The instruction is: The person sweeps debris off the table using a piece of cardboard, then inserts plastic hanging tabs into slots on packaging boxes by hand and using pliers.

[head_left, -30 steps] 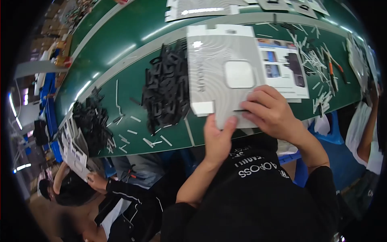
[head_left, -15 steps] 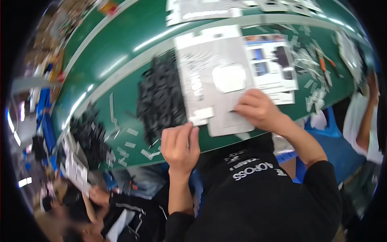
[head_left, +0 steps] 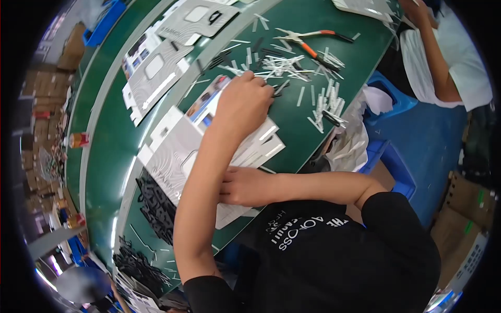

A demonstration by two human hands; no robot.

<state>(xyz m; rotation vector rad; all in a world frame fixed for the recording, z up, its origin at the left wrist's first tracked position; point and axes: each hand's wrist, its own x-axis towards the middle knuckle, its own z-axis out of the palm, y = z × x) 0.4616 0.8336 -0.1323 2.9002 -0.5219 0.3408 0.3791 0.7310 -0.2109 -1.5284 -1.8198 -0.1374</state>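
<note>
With left fingers (head_left: 264,88) bent down by the white strips (head_left: 284,65), cannot tell whether grasping one. With right fingers (head_left: 232,178) at the grey card (head_left: 175,156), cannot tell whether gripping or resting. Seems light, stiffish, easily creased; best taken by an edge. Between both, left forearm (head_left: 201,193) in the way. Past left fingers, pliers (head_left: 308,49) on the bench (head_left: 334,47).

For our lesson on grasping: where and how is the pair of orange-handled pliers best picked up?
Probably from above, with fingers around both handles just behind the pivot. The pliers lie on the table with handles spread wide toward their ends, closest together near the pivot. White strips crowd one handle's black end, so avoid that.
</note>
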